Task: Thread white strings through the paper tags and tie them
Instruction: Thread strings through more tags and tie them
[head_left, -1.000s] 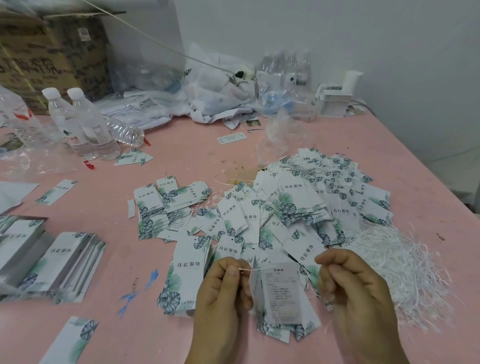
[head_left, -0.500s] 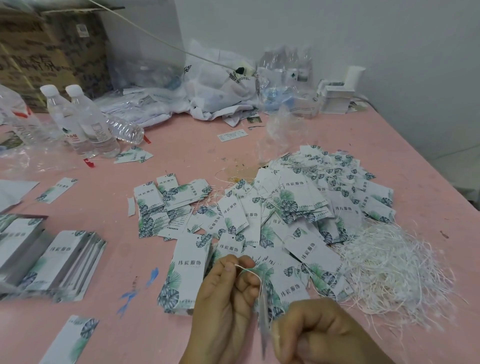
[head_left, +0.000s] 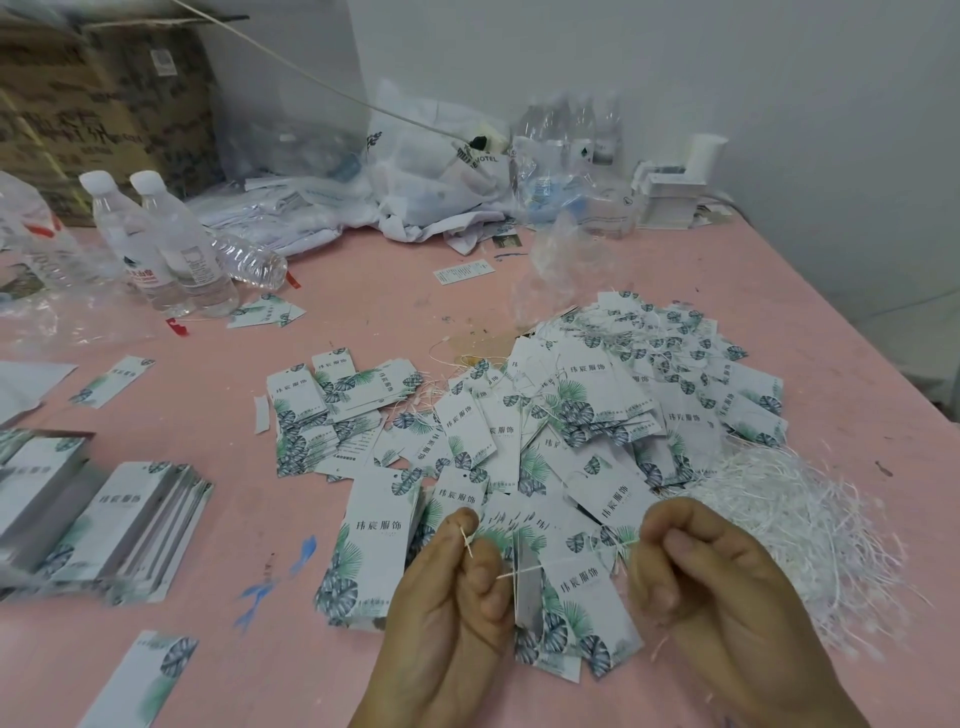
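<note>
Head cam: our left hand (head_left: 457, 587) and right hand (head_left: 691, 571) each pinch an end of the white string (head_left: 524, 570), with the paper tag (head_left: 582, 608) hanging between them over the pink table (head_left: 363, 291). String's limp and thin, so we'd grip close to the ends.

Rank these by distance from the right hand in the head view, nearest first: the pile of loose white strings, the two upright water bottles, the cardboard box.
From the right hand:
1. Pile of loose white strings, right beside it on the table's right side.
2. Two upright water bottles, far across to the left.
3. Cardboard box, behind the bottles in the far left corner.
</note>
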